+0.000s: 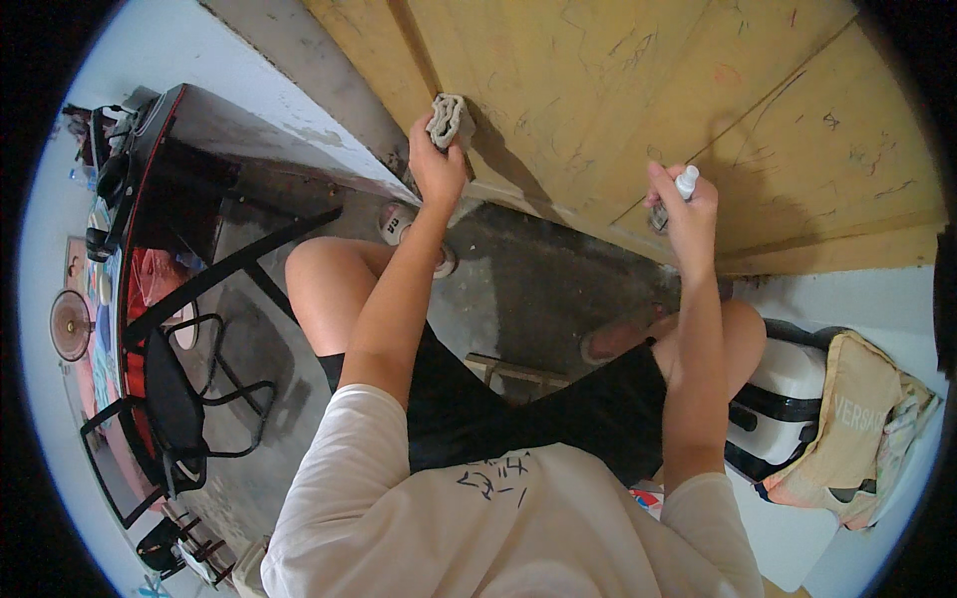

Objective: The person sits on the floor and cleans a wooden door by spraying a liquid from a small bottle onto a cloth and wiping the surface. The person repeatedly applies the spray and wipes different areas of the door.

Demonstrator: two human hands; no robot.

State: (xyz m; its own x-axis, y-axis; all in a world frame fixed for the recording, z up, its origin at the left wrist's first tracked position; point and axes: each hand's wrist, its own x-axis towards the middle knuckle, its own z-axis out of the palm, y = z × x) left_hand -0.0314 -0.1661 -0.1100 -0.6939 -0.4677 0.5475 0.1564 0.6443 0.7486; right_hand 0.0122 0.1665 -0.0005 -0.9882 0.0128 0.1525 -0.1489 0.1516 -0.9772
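Note:
A yellow wooden door [591,97] with many pen scribbles stands before me. My left hand [437,164] holds a folded light-coloured cloth [448,119] near a dark vertical groove on the door's left part; whether the cloth touches the wood I cannot tell. In my right hand [686,205] is a small clear spray bottle [659,218] with a white nozzle cap, held in front of the door's lower right part. Its body is mostly hidden by my fingers.
To the left are a black-framed table [149,202] and a black folding chair [176,396]. A white and black case [785,389] and a printed bag [860,411] lie on the right. A small wooden stool [516,370] shows between my legs.

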